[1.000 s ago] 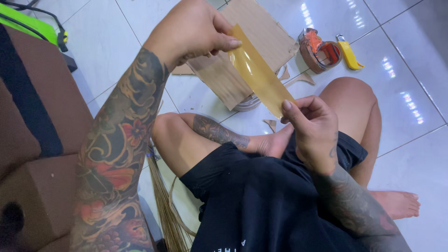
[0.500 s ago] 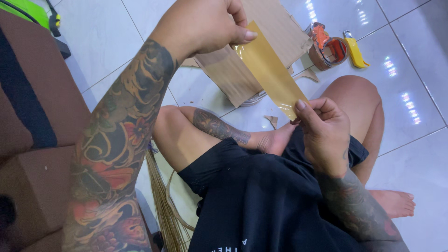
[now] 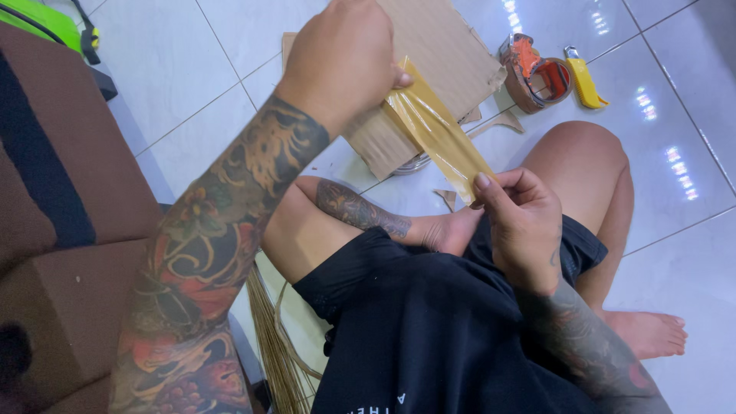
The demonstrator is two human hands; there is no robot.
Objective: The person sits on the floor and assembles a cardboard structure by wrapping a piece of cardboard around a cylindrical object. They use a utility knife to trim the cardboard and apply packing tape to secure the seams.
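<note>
The person sits cross-legged on the tiled floor point(image 3: 192, 69), so the lap works as a low place to keep the hands steady. Nearest, the right hand point(image 3: 521, 226) pinches the lower end of a strip of clear brownish tape point(image 3: 438, 136); its fingers point(image 3: 491, 195) are closed together on that end. Farther up, the left hand point(image 3: 345, 57) grips the other end, with the thumb pressed on it against a piece of cardboard point(image 3: 383, 142). Held at both ends, the strip stays stretched in the air between the hands, probably so that it cannot fold and stick to itself. Beyond, a larger cardboard sheet point(image 3: 445, 42) lies flat on the floor. Beside it, within reach, rest a tape dispenser point(image 3: 537, 73) and a yellow utility knife point(image 3: 584, 78).
</note>
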